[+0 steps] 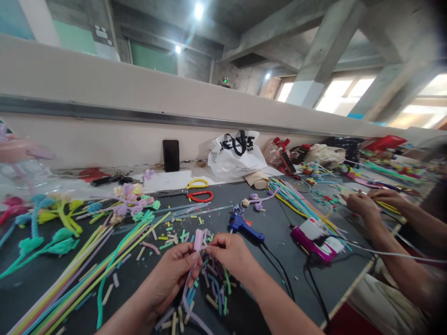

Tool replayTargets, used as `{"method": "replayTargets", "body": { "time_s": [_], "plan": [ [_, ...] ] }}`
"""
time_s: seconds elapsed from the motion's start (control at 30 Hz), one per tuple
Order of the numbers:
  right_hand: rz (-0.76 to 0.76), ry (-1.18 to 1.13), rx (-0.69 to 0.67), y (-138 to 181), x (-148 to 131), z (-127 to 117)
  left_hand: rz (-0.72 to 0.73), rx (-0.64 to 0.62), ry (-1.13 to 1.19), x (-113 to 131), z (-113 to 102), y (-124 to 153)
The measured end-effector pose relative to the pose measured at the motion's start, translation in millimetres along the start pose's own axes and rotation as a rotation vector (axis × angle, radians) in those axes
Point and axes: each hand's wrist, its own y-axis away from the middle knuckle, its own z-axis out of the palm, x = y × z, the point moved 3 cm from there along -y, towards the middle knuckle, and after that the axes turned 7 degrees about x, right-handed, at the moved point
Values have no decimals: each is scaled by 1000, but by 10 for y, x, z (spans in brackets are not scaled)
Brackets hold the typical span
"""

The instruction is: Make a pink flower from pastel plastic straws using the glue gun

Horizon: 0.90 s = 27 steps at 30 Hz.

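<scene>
My left hand (pixel 173 273) and my right hand (pixel 228 251) meet over the dark table (pixel 272 223). Both pinch a lilac pipe cleaner (pixel 198 241) whose folded top stands between the fingertips. Its long tail (pixel 188 307) hangs down past my left palm toward the table's near edge. Under my hands lies a heap of short cut pipe cleaner pieces (pixel 213 288) in several colours.
Long pipe cleaners (pixel 87 274) lie at my left beside finished pipe cleaner flowers (pixel 132 200). A blue glue gun (pixel 242 226) and a pink box (pixel 314 239) lie to the right. Another person's hands (pixel 370 204) work at far right. A phone (pixel 171 156) and white bag (pixel 235 153) stand at the wall.
</scene>
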Motion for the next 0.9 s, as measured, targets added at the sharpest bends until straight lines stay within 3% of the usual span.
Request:
{"method": "replayTargets", "body": {
  "time_s": [0.1,0.27,0.4,0.47,0.53,0.73,0.9],
  "plan": [
    [18,-21,-37,-14,77,59,3,26,-8,-6,-12,-3],
    [-335,242,11,55,-3,44,29,60,2,-21,-30,-24],
    [-430,494,-15,117,-71,39,33,68,15,-15,-18,-25],
    [-460,474,6,126,-95,44,12,77,-4,-15,-5,-18],
    [-434,327,55,117,-99,41,9,88,-35,-15,5,-13],
    [-48,-144,53,75,28,62,78,57,-95,-41,-13,-26],
    [-98,-155,51,62,94,85,78,97,-42,-53,-49,-52]
  ]
}}
